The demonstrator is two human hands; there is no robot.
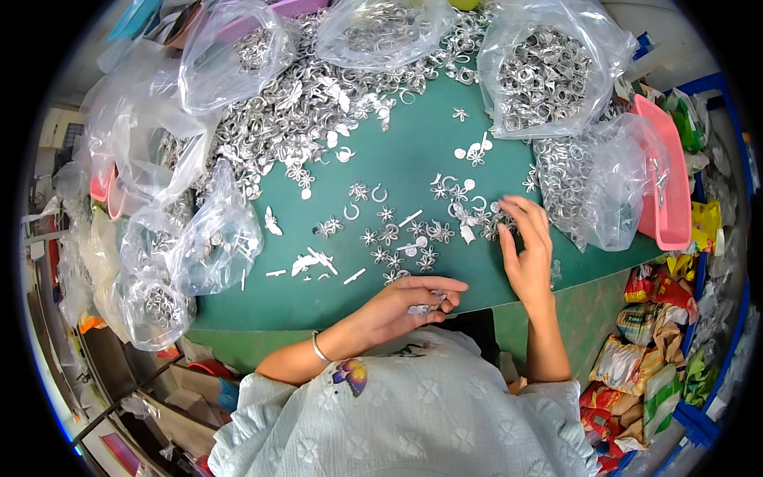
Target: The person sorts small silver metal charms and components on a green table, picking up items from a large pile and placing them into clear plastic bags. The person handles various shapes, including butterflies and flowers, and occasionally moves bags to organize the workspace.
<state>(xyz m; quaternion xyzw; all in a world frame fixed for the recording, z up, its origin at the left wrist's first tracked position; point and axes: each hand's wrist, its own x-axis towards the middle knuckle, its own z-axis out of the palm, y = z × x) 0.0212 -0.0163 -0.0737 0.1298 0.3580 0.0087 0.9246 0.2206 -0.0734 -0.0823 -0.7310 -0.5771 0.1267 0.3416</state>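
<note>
My left hand is curled at the table's near edge, palm partly up, with small silver metal pieces in its fingers; their exact shape is partly hidden. Further right, my right hand reaches over the table with thumb and fingers apart. Its fingertips are at a loose cluster of silver pieces; whether they touch any is unclear. Between the hands and the big pile lie flower-shaped silver pieces, open rings and thin bars. More bars and a leaf-like piece lie to the left.
A large heap of silver parts covers the back left of the green table. Clear plastic bags of parts stand along the back, left and right. A pink basket stands at the right edge, with colourful packages below.
</note>
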